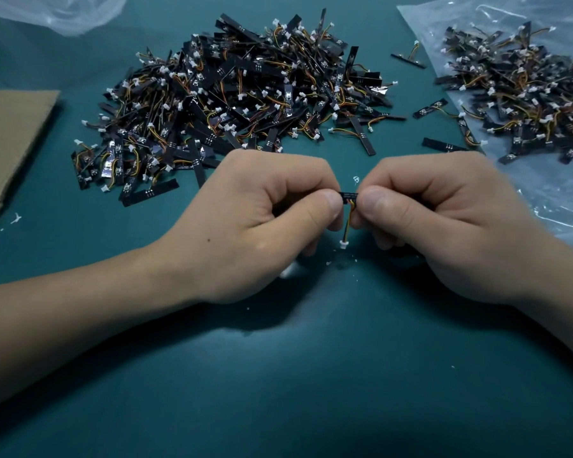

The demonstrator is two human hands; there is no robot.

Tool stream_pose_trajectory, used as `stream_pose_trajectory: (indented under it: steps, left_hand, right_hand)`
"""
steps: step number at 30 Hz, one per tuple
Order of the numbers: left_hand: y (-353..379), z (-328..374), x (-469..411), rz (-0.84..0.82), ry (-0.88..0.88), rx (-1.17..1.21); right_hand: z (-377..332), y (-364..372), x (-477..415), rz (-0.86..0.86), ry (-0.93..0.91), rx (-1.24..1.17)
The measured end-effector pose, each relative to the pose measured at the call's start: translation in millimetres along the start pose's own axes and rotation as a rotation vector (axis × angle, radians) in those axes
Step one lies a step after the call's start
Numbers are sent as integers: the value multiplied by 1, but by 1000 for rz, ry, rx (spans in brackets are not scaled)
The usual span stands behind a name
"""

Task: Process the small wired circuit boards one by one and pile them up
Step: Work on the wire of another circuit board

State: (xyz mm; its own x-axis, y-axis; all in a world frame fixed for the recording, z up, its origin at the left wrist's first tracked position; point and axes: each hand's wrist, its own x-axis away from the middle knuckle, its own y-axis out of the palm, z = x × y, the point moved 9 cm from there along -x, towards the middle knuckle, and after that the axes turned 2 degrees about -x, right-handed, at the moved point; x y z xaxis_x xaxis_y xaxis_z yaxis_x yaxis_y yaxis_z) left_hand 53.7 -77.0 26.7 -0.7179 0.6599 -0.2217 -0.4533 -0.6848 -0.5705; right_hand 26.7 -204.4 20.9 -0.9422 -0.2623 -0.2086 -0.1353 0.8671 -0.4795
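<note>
Left hand (265,223) and right hand (444,223) both curled, thumb and fingers pinching opposite ends of one small circuit board (349,195) above tabletop (311,375) centre. Board's wires (348,223) hang down, white connector (344,245) at bottom. Big pile of boards (239,97) toward far edge, middle. Second pile (526,94) on plastic sheet (559,200), far right corner. Cardboard (10,137) at left edge.

Bare teal mat (311,391) wide across the foreground, large pile of boards (239,94) blocking the middle back, second pile (523,94) on a plastic bag (559,200) closing the right, stray boards (430,109) littering the narrow gap between piles, cardboard (10,143) along the left edge.
</note>
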Motion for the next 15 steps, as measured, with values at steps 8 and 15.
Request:
stream_pose_trajectory:
  steps: [8,15]
  left_hand:
    - [3,0,-1,-30,-5,-23]
    - [1,-1,-1,-24,-21,11]
  right_hand:
    - [0,3,0,-30,26,-1]
    - [-4,9,-1,-89,5,71]
